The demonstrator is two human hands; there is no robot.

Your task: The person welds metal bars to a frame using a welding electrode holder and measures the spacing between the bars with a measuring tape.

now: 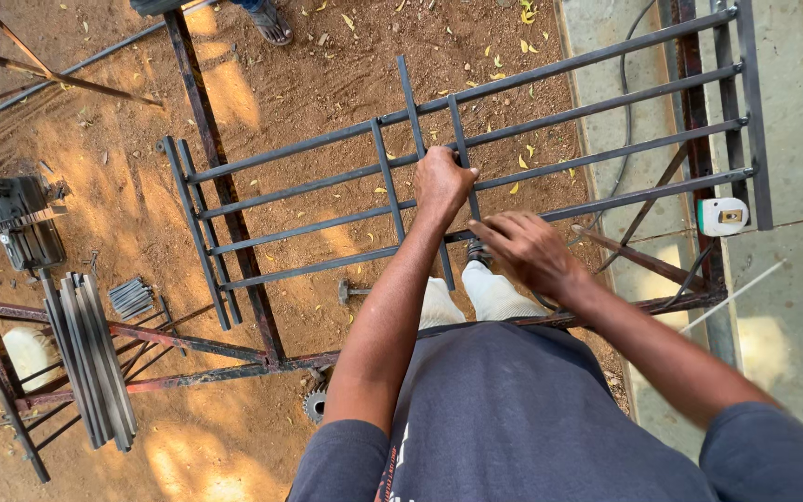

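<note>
1. Far left: a dark machine (20,223) sat on the dirt ground (327,74), w/ a bundle of flat steel strips (93,358) lying on a rusty frame (188,346) just near of it.
2. A small stack of short grey bars (130,297) lay right of the strips, on the ground.
3. Centre: a grey metal grille (327,181), long horizontal bars w/ short cross pieces, lay across rusty supports, running from mid-left to the far right.
4. Left hand (440,181) was on the grille's middle, fingers pressed together and curled round a short upright bar (462,153); grip looked closed on it.
5. Right hand (527,249) was just right and near of the left, over the grille's near rail; fingers a bit spread and blurred, so can't tell if they pinched anything.
6. A sandalled foot (271,20) of another person showed at the far edge.
7. Right: a white-and-green tape measure (723,216) sat at the grille's right end, by the concrete slab (792,307).
</note>
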